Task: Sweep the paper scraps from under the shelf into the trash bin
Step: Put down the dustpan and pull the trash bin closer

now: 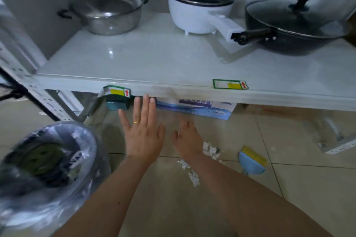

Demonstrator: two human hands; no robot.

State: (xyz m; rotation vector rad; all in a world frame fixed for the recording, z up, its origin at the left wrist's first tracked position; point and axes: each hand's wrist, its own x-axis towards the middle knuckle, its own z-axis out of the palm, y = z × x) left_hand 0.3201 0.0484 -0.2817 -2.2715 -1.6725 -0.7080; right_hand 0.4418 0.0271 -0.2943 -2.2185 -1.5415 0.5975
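Observation:
White paper scraps [211, 150] lie on the tiled floor in front of the white shelf [173, 86], with more scraps [193, 178] nearer to me. A small blue dustpan with a yellow-bristled brush [253, 160] lies on the floor to their right. The trash bin [48, 161], lined with a clear plastic bag, stands at the lower left. My left hand [143, 131] is spread flat, fingers apart, fingertips near the shelf's front edge, holding nothing. My right hand [187, 136] hovers open just left of the scraps, blurred.
On the shelf stand a steel pot [107, 11], a white electric pot [200, 9] and a dark lidded wok [296, 25]. Under the shelf are a blue-printed box [202, 108] and a small blue-green box [117, 102]. A shelf leg [335, 144] rests at right.

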